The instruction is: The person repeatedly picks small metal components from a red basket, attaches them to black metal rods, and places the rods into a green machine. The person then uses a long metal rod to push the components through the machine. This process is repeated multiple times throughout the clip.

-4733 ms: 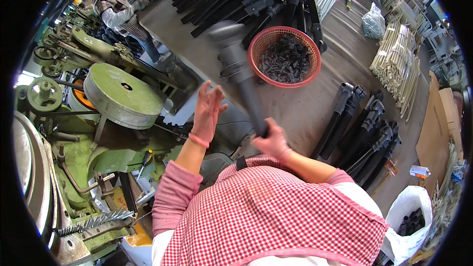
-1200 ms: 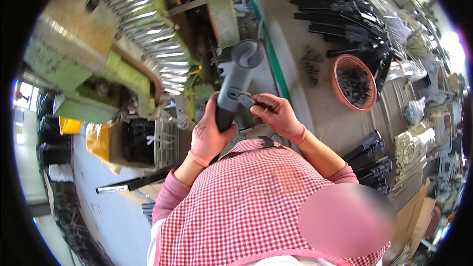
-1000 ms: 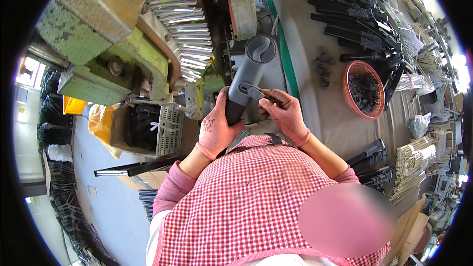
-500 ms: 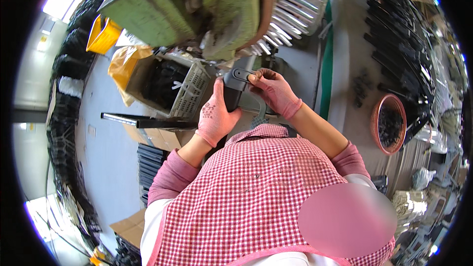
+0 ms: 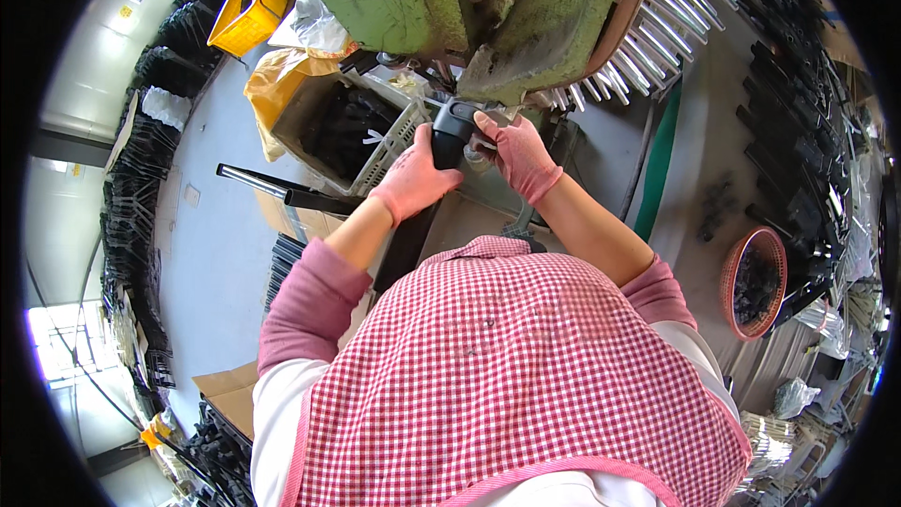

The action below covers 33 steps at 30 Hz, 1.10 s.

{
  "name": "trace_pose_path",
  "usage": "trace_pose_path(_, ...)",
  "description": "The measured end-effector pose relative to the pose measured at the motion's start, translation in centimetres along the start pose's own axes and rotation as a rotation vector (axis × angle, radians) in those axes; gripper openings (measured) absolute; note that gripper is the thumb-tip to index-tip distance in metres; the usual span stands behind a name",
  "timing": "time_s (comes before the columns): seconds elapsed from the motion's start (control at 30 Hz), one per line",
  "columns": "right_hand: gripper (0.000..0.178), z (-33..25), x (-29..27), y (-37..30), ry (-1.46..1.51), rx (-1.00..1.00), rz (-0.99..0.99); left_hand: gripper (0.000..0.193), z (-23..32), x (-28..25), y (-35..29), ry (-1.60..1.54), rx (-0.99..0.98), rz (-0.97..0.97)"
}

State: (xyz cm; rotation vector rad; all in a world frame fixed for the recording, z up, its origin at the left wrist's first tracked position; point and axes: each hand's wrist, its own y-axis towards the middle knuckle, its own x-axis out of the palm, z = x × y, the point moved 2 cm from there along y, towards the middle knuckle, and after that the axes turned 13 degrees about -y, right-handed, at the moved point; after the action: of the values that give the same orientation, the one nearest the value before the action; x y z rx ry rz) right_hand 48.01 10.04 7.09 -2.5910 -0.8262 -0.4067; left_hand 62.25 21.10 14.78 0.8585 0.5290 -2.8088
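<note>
Both my hands wear pink gloves. My left hand (image 5: 413, 183) grips the lower shaft of a black tubular part (image 5: 452, 127) that stands upright under a big green machine (image 5: 469, 9). My right hand (image 5: 519, 155) holds the part's rounded top end, where a thin metal piece shows by my fingers. A red and white checked apron covers my chest below.
A grey crate (image 5: 375, 131) of black parts sits left of the machine, next to a yellow bag (image 5: 267, 94). A red basket (image 5: 755, 282) of small dark pieces stands on the grey bench at right, with rows of black parts (image 5: 798, 131) behind it. Metal rods (image 5: 648, 28) fan out from the machine.
I have turned from the bench to the green machine, carrying the black part. Both hands stay on it, now held right under the machine's front.
</note>
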Motion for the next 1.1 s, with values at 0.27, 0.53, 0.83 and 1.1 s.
trace_pose_path(0.27, 0.027, 1.9, -0.1, 0.4, -0.122, -0.044, 0.185, 0.087, -1.2, -0.5, 2.0, 0.193, -0.023, -0.154)
trace_pose_path(0.53, 0.028, 1.5, 1.1, -1.6, 0.024, -0.122, 0.23, 0.073, -2.0, -0.5, 2.4, 0.181, 0.093, -0.166)
trace_pose_path(0.83, 0.027, 1.3, 0.6, -1.5, -0.006, -0.029, 0.242, 0.067, -2.8, -0.3, 2.4, 0.121, 0.076, -0.139)
trace_pose_path(1.1, 0.023, 1.3, 1.4, -3.4, 0.16, -0.196, 0.172, 0.07, -1.9, -0.1, 1.6, 0.062, 0.272, -0.117)
